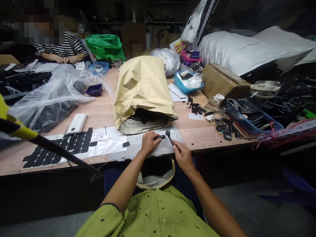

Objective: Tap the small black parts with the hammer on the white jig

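At the near edge of the surface, in the head view, I see my left hand with its grip clenched around a short black handle piece, held just above the white backing sheet. My right hand pinches a thin black rod with a round head, its head almost touching the end of the handle piece. To do this join well, I judge the two parts should be kept in line, the left hand steady and low, and the rod guided from close to its tip.

Just behind the hands lies a tan sack, its mouth open toward me with dark parts inside. Left of it, rows of black pads sit on the sheet, beside a white power bank and clear plastic bags. To the right are loose black parts, a blue tray and a cardboard box. Another person in a striped sleeve sits at the far left corner. The room is dim and cluttered.
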Tool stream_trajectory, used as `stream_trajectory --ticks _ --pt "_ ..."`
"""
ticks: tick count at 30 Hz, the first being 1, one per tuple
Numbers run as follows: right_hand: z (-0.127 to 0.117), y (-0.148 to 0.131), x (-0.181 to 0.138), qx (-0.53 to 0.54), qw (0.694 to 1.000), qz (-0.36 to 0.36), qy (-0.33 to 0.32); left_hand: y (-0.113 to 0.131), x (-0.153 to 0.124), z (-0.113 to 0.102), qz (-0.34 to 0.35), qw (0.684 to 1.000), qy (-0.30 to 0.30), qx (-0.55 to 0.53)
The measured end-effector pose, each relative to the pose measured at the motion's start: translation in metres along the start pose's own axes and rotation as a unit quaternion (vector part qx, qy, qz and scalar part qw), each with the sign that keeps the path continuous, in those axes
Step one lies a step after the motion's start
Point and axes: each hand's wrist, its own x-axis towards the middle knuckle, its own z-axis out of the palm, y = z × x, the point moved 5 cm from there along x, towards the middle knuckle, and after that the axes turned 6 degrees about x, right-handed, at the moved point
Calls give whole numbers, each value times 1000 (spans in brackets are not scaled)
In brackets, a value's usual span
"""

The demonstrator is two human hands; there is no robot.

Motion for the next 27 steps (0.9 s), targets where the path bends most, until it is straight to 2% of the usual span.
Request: stream_trajectory --ticks 4,8,13,17,20,24,27 --pt "3 -5 -2 13 1000 -2 7 0 0 2 0 1000 -7 -2" --pt "7 0 0 11 1000 9 -20 0 1 3 -7 1000 -6 -3" --pt "7 -8 0 -4 1000 10 -10 2 1 4 -11 1000 -7 -6" --pt "16 -13 -2 4 999 6 -36 3 1 4 -12 1000 -1 -9" --pt "19 -6 -3 -4 999 9 -50 3 1 5 -12 1000 -4 -10" --pt "-2 13 5 -66 998 9 -6 4 2 5 -18 1000 -5 -17" --pt "-25 35 19 -172 984 33 30 5 1 3 -21 1000 -8 -22"
